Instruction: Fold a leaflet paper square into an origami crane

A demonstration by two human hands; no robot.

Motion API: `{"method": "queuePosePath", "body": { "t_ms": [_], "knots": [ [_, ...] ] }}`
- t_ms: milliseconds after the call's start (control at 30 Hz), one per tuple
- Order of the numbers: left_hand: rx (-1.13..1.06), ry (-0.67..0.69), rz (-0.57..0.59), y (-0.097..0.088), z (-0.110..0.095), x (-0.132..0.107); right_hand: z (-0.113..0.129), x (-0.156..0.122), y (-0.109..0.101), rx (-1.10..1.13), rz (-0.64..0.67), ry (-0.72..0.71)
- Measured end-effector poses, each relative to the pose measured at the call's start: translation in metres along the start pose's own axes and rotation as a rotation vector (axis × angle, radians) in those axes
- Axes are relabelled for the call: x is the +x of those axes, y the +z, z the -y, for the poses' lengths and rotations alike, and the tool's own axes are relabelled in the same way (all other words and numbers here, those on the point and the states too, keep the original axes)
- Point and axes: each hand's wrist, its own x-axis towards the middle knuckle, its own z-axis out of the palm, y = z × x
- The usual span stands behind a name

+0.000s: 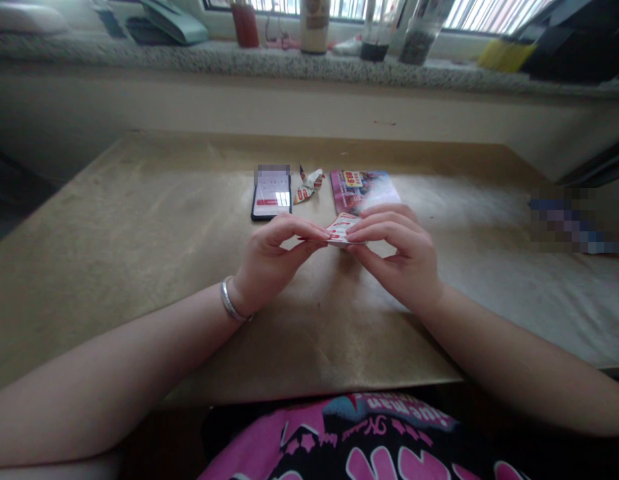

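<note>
A small folded piece of printed paper, white with red markings, is held between both hands above the table. My left hand pinches its left end between thumb and fingers. On the other side my right hand grips the paper with the thumb below and the fingers on top, covering part of it. Just beyond the hands lies a folded paper figure with a pointed tip, made of similar printed paper. A phone with a lit screen rests to its left, and a purple-pink printed sheet to its right.
The table has a brownish, shiny cover. At its right side lies a blurred dark-blue item. Behind it, a speckled stone windowsill carries a red jar, several other containers and a dark bag-like object.
</note>
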Motion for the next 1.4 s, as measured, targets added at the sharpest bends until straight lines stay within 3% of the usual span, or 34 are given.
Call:
{"method": "queuePosePath", "body": {
  "t_ms": [200, 400, 633, 800, 1400],
  "knots": [
    [0.058, 0.011, 0.029, 0.0014, -0.0044, 0.0007, -0.0006, -0.0007, 0.0014, 0.027, -0.027, 0.008],
    [0.207, 0.140, 0.034, 0.0026, -0.0096, 0.0027, 0.0012, 0.0010, 0.0022, 0.003, 0.022, -0.052],
    [0.308, 0.180, 0.039, 0.0008, -0.0075, 0.0040, 0.0012, -0.0020, 0.0020, 0.016, 0.043, 0.043],
    [0.485, 0.258, 0.064, 0.0005, -0.0059, 0.0052, 0.0018, -0.0014, 0.0030, -0.010, 0.072, 0.004],
    [0.554, 0.308, 0.099, -0.0004, -0.0075, 0.0053, 0.0032, -0.0009, 0.0033, -0.023, 0.083, -0.008]
  ]
}}
